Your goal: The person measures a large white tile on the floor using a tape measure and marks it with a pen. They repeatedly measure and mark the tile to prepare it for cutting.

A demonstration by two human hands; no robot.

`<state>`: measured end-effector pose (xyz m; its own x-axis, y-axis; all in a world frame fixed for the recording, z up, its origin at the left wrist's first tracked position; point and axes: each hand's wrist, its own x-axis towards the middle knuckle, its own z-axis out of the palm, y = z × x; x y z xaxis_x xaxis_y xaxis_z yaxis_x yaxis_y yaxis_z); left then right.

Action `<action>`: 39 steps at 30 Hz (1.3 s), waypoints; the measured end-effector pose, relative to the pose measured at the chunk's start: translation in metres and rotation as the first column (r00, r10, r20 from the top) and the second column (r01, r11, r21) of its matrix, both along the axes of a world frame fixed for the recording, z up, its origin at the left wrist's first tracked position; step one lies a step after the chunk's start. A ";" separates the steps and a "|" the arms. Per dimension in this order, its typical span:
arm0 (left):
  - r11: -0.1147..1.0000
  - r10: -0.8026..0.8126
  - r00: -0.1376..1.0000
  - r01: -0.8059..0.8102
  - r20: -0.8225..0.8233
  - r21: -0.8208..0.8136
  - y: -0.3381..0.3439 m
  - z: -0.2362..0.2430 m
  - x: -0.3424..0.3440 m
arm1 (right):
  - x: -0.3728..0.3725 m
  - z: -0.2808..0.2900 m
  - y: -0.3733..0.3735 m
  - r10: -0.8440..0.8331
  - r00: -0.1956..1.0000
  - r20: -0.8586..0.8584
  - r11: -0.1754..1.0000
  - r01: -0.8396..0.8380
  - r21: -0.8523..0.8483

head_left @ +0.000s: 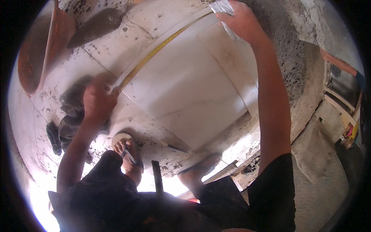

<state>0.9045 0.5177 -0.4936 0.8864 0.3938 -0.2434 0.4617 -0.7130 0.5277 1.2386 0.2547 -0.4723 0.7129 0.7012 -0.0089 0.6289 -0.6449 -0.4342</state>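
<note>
A yellow measuring tape (154, 51) is stretched diagonally over a large pale tile (193, 85). My left hand (99, 96) is closed on its near left end, thumb and fingers pinched together. At the tape's far end, my right hand (242, 24) grips a shiny silvery bar-like piece (222, 7), its thumb laid across it. The exact kind of this piece cannot be made out, nor whether the tape is joined to it. Dark gloves (71, 116) lie on the floor beside my left forearm. A slim dark pencil-like stick (176, 147) rests near the tile's closest corner.
An orange-brown tub (34, 58) stands at the far left, beside a dark, pointed flat object (96, 28). Rough grey mortar (288, 58) borders the tiles on the right. My sandalled foot (129, 150) is close to the gloves. A pale sack-like sheet (317, 154) lies at lower right.
</note>
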 end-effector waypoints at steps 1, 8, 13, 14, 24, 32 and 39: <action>1.000 -0.003 1.000 0.003 -0.004 0.003 0.000 0.002 0.001 | -0.008 0.000 0.004 0.009 0.997 0.073 1.000 -0.007 -0.025; 0.973 0.021 0.990 -0.052 -0.143 -0.223 0.015 -0.004 0.005 | -0.005 -0.008 0.005 0.100 0.875 0.473 0.991 -0.128 0.027; 0.958 -0.287 0.958 0.287 0.013 0.006 0.008 0.012 0.013 | -0.001 0.003 0.028 0.007 0.980 0.197 0.973 0.039 -0.227; 0.907 -0.412 0.910 0.405 0.050 0.113 0.005 0.019 0.016 | -0.002 0.002 0.030 0.000 0.984 0.179 0.972 0.042 -0.229; 0.327 -0.872 0.428 0.870 -0.236 0.369 -0.007 0.025 0.101 | 0.019 -0.013 0.040 -0.020 0.986 0.163 0.937 0.075 -0.341; 0.177 -0.912 0.299 0.904 -0.280 0.388 -0.013 0.021 0.124 | 0.011 -0.018 0.037 -0.144 0.980 0.138 0.958 0.173 -0.227; 0.239 -0.929 0.326 0.891 -0.175 0.386 0.001 0.008 0.115 | 0.010 -0.024 0.033 -0.164 0.975 0.148 0.960 0.193 -0.205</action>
